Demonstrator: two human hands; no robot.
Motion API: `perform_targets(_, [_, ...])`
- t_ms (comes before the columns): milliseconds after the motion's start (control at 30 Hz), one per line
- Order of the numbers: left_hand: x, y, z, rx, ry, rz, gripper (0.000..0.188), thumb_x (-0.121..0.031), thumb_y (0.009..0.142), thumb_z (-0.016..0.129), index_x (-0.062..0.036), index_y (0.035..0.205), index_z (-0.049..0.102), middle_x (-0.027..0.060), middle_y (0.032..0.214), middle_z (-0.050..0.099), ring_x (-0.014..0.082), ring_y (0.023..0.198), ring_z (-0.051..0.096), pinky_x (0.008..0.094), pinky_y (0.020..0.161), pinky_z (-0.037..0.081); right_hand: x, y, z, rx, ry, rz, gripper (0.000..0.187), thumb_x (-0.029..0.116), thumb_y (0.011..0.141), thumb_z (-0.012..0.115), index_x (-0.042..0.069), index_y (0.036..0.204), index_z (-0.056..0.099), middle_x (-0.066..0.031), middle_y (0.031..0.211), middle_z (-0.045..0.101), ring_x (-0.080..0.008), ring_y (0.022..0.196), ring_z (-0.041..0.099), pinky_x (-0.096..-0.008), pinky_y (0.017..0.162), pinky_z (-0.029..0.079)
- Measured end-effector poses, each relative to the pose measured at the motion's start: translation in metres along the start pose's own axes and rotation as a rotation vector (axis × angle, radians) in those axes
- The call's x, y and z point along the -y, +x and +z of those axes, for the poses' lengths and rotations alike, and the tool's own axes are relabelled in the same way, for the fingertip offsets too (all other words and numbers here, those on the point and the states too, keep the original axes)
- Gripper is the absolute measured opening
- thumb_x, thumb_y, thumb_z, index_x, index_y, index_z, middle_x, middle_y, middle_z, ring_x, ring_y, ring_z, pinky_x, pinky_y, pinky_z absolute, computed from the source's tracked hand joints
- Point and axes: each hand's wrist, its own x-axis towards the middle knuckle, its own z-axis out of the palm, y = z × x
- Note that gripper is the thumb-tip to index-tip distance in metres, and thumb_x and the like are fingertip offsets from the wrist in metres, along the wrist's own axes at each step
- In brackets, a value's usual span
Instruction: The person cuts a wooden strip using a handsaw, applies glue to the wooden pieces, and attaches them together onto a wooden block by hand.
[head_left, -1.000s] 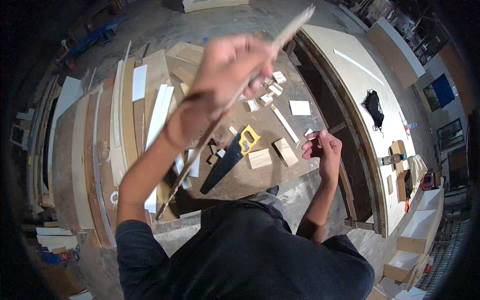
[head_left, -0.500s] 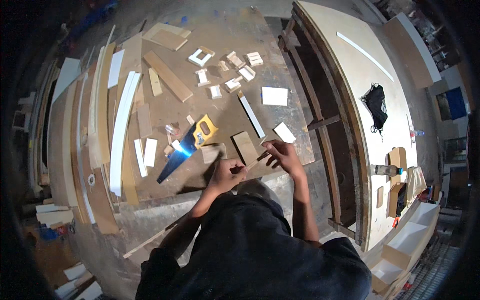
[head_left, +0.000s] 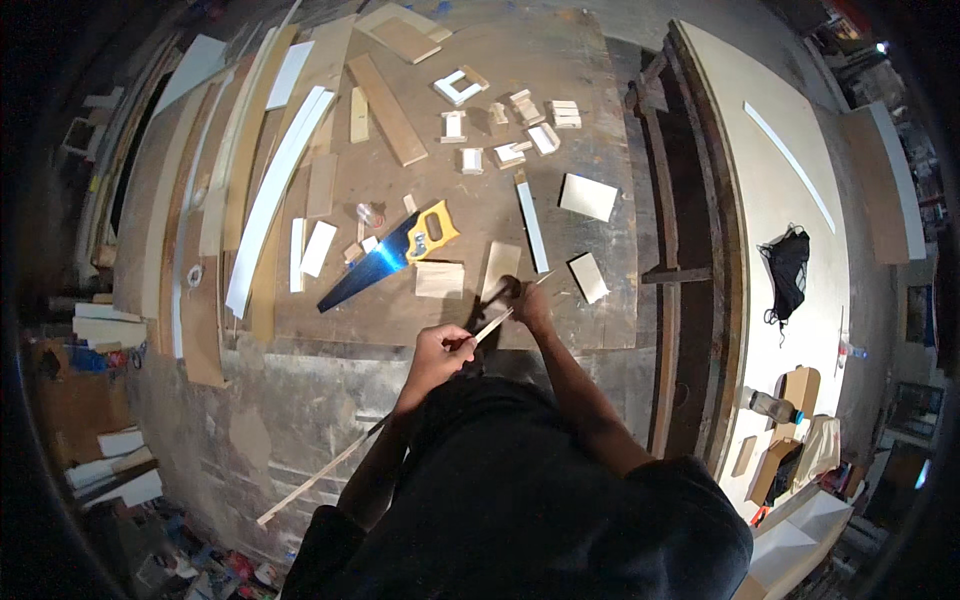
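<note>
A thin wooden strip (head_left: 492, 326) is pinched in my left hand (head_left: 436, 358), closed at the table's near edge. Its light tip points toward my right hand (head_left: 532, 308), while what looks like the same strip runs back under my left forearm to the lower left. My right hand is curled just beyond that tip. Its fingers lie in shadow, and a thin pale sliver shows past them; what they hold is unclear. Beyond my hands lie two flat wood blocks (head_left: 440, 279) and a narrow white-faced strip (head_left: 532, 225). A yellow-handled handsaw (head_left: 375, 265) rests to the left.
Several small wooden assemblies (head_left: 522, 105) sit at the far middle of the worktable (head_left: 580, 330). Long boards (head_left: 278, 200) line its left side. A second pale table (head_left: 780, 190) on the right bears a black mesh item (head_left: 787, 270) and a bottle (head_left: 772, 407).
The view has shifted, so the table appears higher and farther right. My right hand has turned and closed more, with its fingers now in shadow. My left hand still holds the strip.
</note>
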Motion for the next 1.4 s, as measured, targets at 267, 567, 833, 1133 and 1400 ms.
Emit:
perform_targets(267, [-0.004,-0.019,-0.057,-0.173,0.014,-0.070,0.006,-0.003,0.090,0.073,0.0020,0.087,0.071,0.0048,0.072,0.071,0.0070,0.061,0.063,0.0232,0.051,0.047,0.065,0.078,0.000,-0.237,-0.154,0.042,0.028,0.031,0.085,0.071,0.005,0.095,0.066,-0.0182,0.077,0.070,-0.0416,0.080,0.070,-0.0520,0.070,0.055])
perform_targets(567, [-0.005,-0.030,-0.127,-0.064,-0.050,-0.052,0.005,-0.002,0.092,0.071,0.0011,0.088,0.071,0.0044,0.075,0.071,0.0066,0.063,0.062,0.0231,0.055,0.048,0.113,0.171,0.042,0.181,-0.646,-0.947,0.043,0.013,0.092,0.057,0.017,0.135,0.058,-0.0064,0.140,0.058,-0.0258,0.128,0.055,-0.0482,0.083,0.053])
perform_targets(833, [0.022,-0.041,-0.153,0.091,-0.150,-0.194,0.020,-0.018,0.096,0.074,0.0016,0.094,0.069,0.0064,0.078,0.071,0.0091,0.070,0.066,0.0240,0.062,0.049,0.137,0.189,0.012,0.685,0.131,-0.284,0.044,0.029,0.082,0.072,0.020,0.123,0.062,-0.0060,0.119,0.064,-0.0289,0.102,0.064,-0.0471,0.075,0.055])
perform_targets(1133, [0.047,-0.043,-0.103,0.057,-0.174,-0.133,0.014,-0.011,0.094,0.075,0.0025,0.092,0.071,0.0059,0.080,0.072,0.0105,0.073,0.069,0.0259,0.066,0.053,0.134,0.167,-0.029,0.198,-0.587,-1.317,0.031,0.031,0.073,0.071,0.007,0.088,0.059,-0.0090,0.095,0.057,-0.0301,0.100,0.056,-0.0422,0.082,0.052])
perform_targets(1400, [0.020,-0.021,0.029,-0.012,-0.003,-0.025,0.005,-0.002,0.087,0.076,0.0022,0.084,0.076,0.0051,0.075,0.074,0.0092,0.070,0.067,0.0256,0.067,0.053,0.065,0.059,-0.138,0.025,-0.008,-1.056,0.025,0.022,0.076,0.068,0.000,0.081,0.057,-0.0175,0.078,0.058,-0.0391,0.077,0.057,-0.0477,0.070,0.049])
